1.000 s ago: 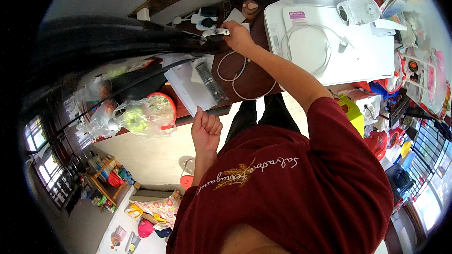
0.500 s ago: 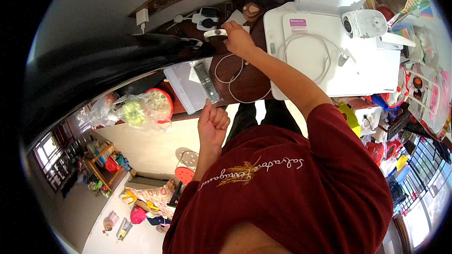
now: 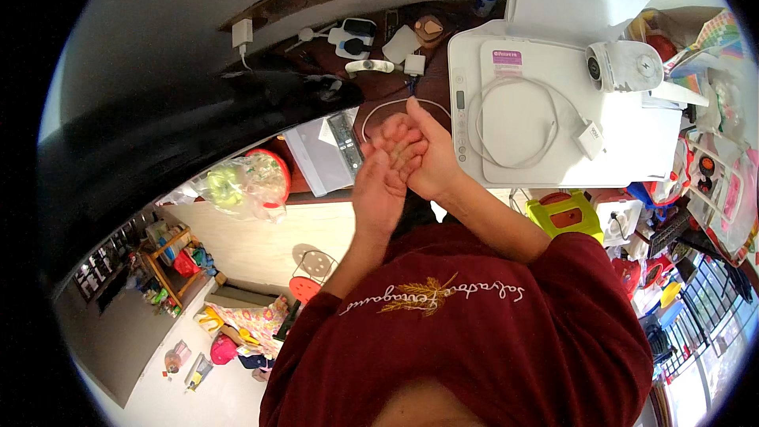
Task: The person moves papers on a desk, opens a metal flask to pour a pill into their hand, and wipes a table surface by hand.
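My left hand (image 3: pixel 379 194) and my right hand (image 3: pixel 433 160) meet in front of the dark table's near edge. Their curled fingers press together, and the right thumb points up and away. Whether anything lies between the fingers is hidden. Just beyond them a thin white cable (image 3: pixel 431 103) loops on the tabletop. A white curved band with a small dark round spot (image 3: pixel 369 66) rests farther back, beside a white charger plug (image 3: pixel 413 65). To the left of my hands, a dark remote control (image 3: pixel 345 141) lies on a grey flat folder (image 3: pixel 312 162).
On the right stands a white printer (image 3: pixel 457 130), bearing a coiled white cable with a charger (image 3: pixel 589 141) and a white camera-like device (image 3: pixel 624 66). A glossy black screen (image 3: pixel 198 115) looms at left. Nearby sit bagged green fruit (image 3: pixel 225 188) and a red-rimmed bowl (image 3: pixel 283 178).
My right hand has let go of the white curved band and come back toward me to meet my left hand. The left hand has risen slightly to the right. The view has shifted a little.
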Demonstrator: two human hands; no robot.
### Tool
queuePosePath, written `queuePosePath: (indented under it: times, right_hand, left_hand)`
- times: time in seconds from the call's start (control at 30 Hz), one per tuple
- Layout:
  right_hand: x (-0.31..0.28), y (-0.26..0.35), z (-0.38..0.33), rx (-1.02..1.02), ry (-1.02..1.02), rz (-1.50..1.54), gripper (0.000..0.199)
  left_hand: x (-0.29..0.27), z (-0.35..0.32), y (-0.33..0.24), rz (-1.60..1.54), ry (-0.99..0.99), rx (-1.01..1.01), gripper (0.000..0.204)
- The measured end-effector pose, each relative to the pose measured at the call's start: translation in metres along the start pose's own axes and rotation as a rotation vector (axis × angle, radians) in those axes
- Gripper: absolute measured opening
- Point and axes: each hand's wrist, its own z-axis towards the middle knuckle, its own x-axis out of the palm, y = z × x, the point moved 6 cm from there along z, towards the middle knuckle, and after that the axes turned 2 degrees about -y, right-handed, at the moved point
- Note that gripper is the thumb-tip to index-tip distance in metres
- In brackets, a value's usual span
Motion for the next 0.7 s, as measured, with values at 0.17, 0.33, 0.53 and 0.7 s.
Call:
queuePosePath:
  times: [0.17, 0.33, 0.53, 0.7]
  right_hand:
    - [0.008, 0.017, -0.007, -0.072, -0.149, -0.108, 0.048]
    - [0.017, 0.052, -0.006, -0.293, -0.267, -0.435, 0.046]
    - [0.058, 0.075, -0.024, -0.745, -0.009, -0.736, 0.055]
    - [0.048, 0.043, -0.038, -0.688, 0.029, -0.657, 0.052]
  left_hand:
    - [0.036, -0.012, -0.005, 1.054, 0.011, 0.311, 0.048]
    - [0.059, -0.003, 0.002, 1.284, 0.192, 0.371, 0.063]
    - [0.098, 0.032, -0.016, 1.196, 0.269, 0.483, 0.069]
    - [0.109, 0.056, -0.032, 1.052, 0.411, 0.471, 0.065]
